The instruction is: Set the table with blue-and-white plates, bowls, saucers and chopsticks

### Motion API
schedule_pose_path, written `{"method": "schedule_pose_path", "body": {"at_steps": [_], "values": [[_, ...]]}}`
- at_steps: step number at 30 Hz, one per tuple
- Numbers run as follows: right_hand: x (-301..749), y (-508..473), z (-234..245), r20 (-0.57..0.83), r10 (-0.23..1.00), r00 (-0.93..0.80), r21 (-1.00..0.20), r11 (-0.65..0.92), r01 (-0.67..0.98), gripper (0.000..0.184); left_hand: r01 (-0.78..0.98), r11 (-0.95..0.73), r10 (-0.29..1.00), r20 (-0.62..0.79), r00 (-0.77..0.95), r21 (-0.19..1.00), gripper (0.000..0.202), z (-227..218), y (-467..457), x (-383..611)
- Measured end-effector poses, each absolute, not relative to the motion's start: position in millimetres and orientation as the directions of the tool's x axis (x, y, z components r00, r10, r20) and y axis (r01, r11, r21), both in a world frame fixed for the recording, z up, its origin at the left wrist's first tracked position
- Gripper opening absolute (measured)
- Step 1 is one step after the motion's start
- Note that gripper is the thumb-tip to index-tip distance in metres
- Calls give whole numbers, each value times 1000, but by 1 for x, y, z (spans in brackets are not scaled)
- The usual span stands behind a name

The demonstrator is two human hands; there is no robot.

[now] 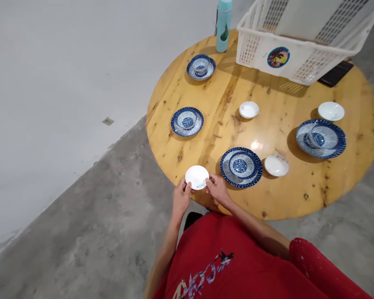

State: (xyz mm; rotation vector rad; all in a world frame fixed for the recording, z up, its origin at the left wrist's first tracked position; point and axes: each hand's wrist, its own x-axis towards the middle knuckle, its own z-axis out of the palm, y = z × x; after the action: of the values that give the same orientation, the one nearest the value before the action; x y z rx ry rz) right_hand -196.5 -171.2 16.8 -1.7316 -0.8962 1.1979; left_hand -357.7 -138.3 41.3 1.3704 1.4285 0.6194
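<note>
A small white dish (197,176) is held between my two hands near the front left edge of the round wooden table. My left hand (182,197) pinches its left rim, thumb on top. On the opposite rim my right hand (217,187) grips with thumb and fingers. Just right of that hand lies a blue-patterned plate (226,176) with a blue-patterned bowl (239,164) on it. Beside this plate sits a white bowl (276,165). Further left, another blue-patterned plate (175,130) carries a glassy-looking bowl (187,119).
A white plastic basket (299,58) stands at the back right, with a dark flat object (335,74) beside it. A light-blue bottle (223,29) stands at the back edge. More plates with bowls and white dishes (248,109) are spread over the table (212,95). A wall rises on the left.
</note>
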Motion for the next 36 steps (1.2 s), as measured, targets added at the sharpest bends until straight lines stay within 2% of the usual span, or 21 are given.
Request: {"method": "schedule_pose_path", "body": {"at_steps": [12, 18, 25, 31, 36], "values": [[-198, -103, -10, -379, 713, 589, -894, -446, -35, 20, 368, 166, 869, -313, 384, 915, 20, 9, -13, -323], [-213, -76, -28, -393, 552, 736, -879, -461, -124, 21, 362, 197, 748, -378, 545, 911, 20, -16, 35, -318], [-244, -53, -15, -431, 351, 831, -851, -466, -245, 22, 422, 160, 589, -430, 684, 892, 22, -28, 71, -328], [-256, -46, -24, -439, 276, 855, -852, -431, -298, 22, 416, 229, 520, -471, 713, 880, 22, -27, 84, -332], [-256, -42, -28, -431, 262, 863, -848, -444, -289, 23, 317, 400, 627, -509, 590, 860, 33, -23, 100, -337]]}}
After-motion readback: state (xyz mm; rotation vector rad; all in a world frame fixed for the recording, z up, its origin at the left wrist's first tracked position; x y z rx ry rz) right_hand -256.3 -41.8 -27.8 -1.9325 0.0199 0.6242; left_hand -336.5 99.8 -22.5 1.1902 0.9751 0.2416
